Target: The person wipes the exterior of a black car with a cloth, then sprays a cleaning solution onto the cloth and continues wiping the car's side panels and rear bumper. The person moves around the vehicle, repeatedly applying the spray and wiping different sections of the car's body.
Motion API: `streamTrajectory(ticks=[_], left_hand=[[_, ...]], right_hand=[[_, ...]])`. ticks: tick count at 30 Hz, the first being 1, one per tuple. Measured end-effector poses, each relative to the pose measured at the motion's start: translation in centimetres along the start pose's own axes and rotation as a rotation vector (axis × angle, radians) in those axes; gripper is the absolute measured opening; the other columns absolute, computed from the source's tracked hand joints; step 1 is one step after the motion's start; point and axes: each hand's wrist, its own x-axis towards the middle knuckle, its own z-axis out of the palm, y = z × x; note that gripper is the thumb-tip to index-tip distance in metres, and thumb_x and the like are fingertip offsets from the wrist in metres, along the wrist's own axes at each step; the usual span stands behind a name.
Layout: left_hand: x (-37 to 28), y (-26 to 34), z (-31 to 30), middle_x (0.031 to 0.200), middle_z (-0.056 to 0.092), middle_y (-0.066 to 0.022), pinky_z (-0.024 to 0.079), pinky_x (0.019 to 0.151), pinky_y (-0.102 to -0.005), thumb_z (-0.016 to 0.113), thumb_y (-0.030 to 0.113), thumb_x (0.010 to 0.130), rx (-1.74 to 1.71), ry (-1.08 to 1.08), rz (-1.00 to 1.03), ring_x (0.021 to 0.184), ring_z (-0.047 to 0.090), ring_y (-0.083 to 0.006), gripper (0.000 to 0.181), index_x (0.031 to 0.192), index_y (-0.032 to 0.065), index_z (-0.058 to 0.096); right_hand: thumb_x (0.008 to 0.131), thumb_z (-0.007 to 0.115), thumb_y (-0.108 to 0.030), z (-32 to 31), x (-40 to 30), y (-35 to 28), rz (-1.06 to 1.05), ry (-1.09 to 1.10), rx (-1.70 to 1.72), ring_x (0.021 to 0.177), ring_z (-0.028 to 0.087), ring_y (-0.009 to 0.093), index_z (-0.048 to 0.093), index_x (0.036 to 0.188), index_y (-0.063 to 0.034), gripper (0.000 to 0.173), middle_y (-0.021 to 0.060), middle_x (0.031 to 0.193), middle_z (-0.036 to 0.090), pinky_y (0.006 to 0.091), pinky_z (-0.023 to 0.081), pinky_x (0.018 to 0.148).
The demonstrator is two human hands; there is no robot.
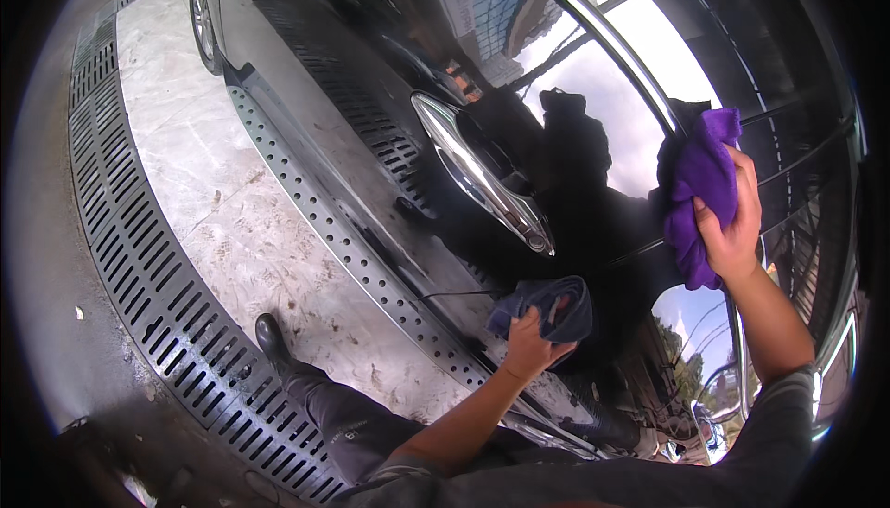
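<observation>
My right hand [735, 226] holds a bunched purple microfiber cloth [706, 195] against the black car's window area, beside the chrome window trim [619, 49]. Lower and nearer the middle, my left hand [534, 348] grips a folded grey-blue cloth [546, 310] at the glossy black door panel [487, 244]. The cloth hides part of the fingers. A chrome door handle [487, 181] lies above and to the left of the grey-blue cloth. The dark paint and glass mirror a person's outline and the sky.
A running board with round studs [313, 198] runs along the car's lower side. Beyond it are pale, marked floor tiles [201, 153] and a slotted metal drain grate [132, 195]. A car wheel [203, 18] stands at the upper left. My boot [272, 341] is near the grate.
</observation>
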Motion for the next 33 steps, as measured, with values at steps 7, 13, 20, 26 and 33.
streamTrajectory(ticks=[7, 13, 20, 26, 33], left_hand=[[13.7, -10.0, -12.5, 0.100, 0.057, -0.0211, 0.042, 0.091, -0.0421, 0.054, 0.025, 0.101, -0.192, 0.772, -0.589, 0.097, 0.055, -0.0358, 0.031, 0.100, -0.0066, 0.055], [25.0, -15.6, -23.3, 0.119, 0.061, -0.0196, 0.044, 0.094, -0.0345, 0.052, 0.047, 0.099, -0.140, 0.845, -0.524, 0.103, 0.060, -0.0288, 0.058, 0.122, -0.0060, 0.056], [9.1, -2.4, -7.4, 0.091, 0.060, -0.0175, 0.044, 0.079, -0.0407, 0.060, 0.020, 0.097, 0.022, 0.528, -0.433, 0.082, 0.054, -0.0269, 0.026, 0.093, -0.0060, 0.057], [0.2, 3.1, 0.7, 0.149, 0.045, -0.0184, 0.014, 0.116, -0.0581, 0.068, 0.046, 0.087, -0.107, 0.193, -0.277, 0.140, 0.036, -0.0422, 0.059, 0.132, 0.0084, 0.059], [6.7, -3.1, -5.6, 0.142, 0.051, -0.0221, 0.020, 0.116, -0.0555, 0.064, 0.034, 0.090, 0.063, 0.583, -0.273, 0.137, 0.042, -0.0401, 0.047, 0.125, 0.0026, 0.062]], right_hand=[[0.073, 0.067, -0.008, -1.0, -0.9, -0.2, 0.021, -0.034, 0.013, 0.108, 0.055, 0.039, 0.059, 0.108, 0.0053, 0.039, 0.0236, 0.120, 0.055, 0.0429, 0.041, 0.098], [0.067, 0.067, -0.008, -2.0, -1.2, 0.8, -0.035, -0.074, 0.013, 0.105, 0.056, 0.042, 0.060, 0.100, 0.0042, 0.036, 0.0253, 0.119, 0.055, 0.0457, 0.042, 0.096], [0.077, 0.067, -0.007, -1.5, -0.3, 1.3, 0.082, -0.026, 0.175, 0.110, 0.057, 0.032, 0.059, 0.113, 0.0079, 0.040, 0.0220, 0.122, 0.056, 0.0371, 0.041, 0.099], [0.089, 0.065, -0.005, -0.1, -3.5, 4.4, 0.218, 0.050, 0.213, 0.121, 0.054, 0.026, 0.054, 0.128, 0.0096, 0.043, 0.0188, 0.134, 0.054, 0.0344, 0.034, 0.108], [0.096, 0.053, -0.006, -1.8, -3.4, 6.2, 0.235, -0.026, 0.269, 0.126, 0.055, 0.029, 0.044, 0.140, 0.0084, 0.047, 0.0215, 0.138, 0.054, 0.0379, 0.035, 0.112]])
